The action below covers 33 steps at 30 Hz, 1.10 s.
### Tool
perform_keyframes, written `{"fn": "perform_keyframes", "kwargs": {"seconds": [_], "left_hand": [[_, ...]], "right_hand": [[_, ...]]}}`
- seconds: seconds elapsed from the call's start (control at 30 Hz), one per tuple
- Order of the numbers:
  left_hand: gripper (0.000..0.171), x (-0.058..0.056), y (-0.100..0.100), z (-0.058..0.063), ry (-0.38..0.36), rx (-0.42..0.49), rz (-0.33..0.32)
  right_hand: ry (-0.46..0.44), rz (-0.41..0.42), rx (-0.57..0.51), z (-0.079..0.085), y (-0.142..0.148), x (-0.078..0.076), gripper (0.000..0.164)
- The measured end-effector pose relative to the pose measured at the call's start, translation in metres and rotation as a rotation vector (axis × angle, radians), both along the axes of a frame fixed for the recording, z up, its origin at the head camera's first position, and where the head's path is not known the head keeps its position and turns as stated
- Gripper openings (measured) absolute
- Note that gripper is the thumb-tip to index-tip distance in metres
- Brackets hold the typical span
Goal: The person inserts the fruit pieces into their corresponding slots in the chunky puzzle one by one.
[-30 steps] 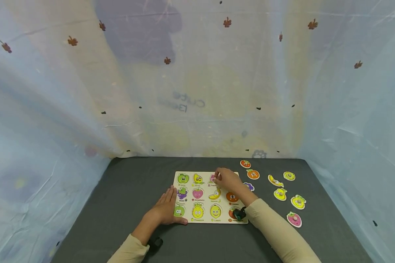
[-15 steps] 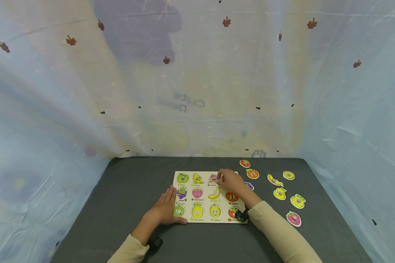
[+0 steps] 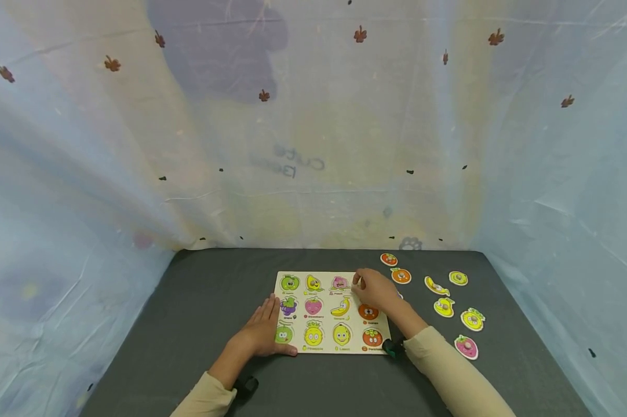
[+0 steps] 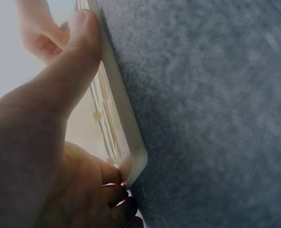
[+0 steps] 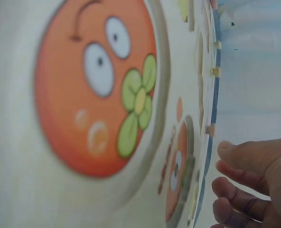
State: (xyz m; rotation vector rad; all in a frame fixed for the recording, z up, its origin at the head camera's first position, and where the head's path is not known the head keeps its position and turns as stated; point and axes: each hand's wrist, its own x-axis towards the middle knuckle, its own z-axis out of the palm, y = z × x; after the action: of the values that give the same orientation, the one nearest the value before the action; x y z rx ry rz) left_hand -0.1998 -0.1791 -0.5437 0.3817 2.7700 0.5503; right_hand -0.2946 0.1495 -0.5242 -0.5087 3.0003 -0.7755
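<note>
A fruit puzzle board lies on the dark table, with rows of cartoon fruit. My left hand rests at its front left corner, fingers straight along the left side and thumb along the front edge. In the left wrist view, the thumb lies over the board's rim. My right hand hovers at the back right of the board, fingers loosely bent and holding nothing. Beside it, the pink peach piece sits in the back row. The right wrist view has a small knob close to the right fingertips.
Loose fruit pieces lie right of the board: a tomato-like red one, an orange, a banana, several yellow ones including and a pink one. A pale patterned sheet hangs behind the table.
My right hand has let go of the peach piece and moved right, away from it, uncovering the peach and the red fruit at the front right corner. The left hand has stayed put.
</note>
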Motion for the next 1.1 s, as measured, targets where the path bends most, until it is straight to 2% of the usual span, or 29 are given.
{"fn": "perform_keyframes", "kwargs": {"seconds": [0.03, 0.37, 0.6, 0.87, 1.1], "left_hand": [[0.141, 0.000, 0.001, 0.003, -0.011, -0.005, 0.007], [0.139, 0.001, 0.001, 0.003, -0.004, -0.056, 0.020], [0.139, 0.000, 0.001, 0.003, -0.004, -0.039, 0.016], [0.138, -0.001, 0.001, 0.001, -0.028, -0.038, 0.009], [0.140, 0.000, 0.001, -0.001, -0.013, -0.048, 0.022]], "right_hand": [[0.000, 0.002, -0.004, 0.001, 0.002, 0.001, 0.011], [-0.023, -0.033, -0.026, 0.009, 0.019, 0.013, 0.015], [-0.006, -0.060, -0.005, 0.012, 0.032, 0.021, 0.017], [0.000, -0.076, -0.002, 0.009, 0.053, 0.030, 0.014], [0.033, -0.098, -0.015, 0.005, 0.074, 0.035, 0.012]]}}
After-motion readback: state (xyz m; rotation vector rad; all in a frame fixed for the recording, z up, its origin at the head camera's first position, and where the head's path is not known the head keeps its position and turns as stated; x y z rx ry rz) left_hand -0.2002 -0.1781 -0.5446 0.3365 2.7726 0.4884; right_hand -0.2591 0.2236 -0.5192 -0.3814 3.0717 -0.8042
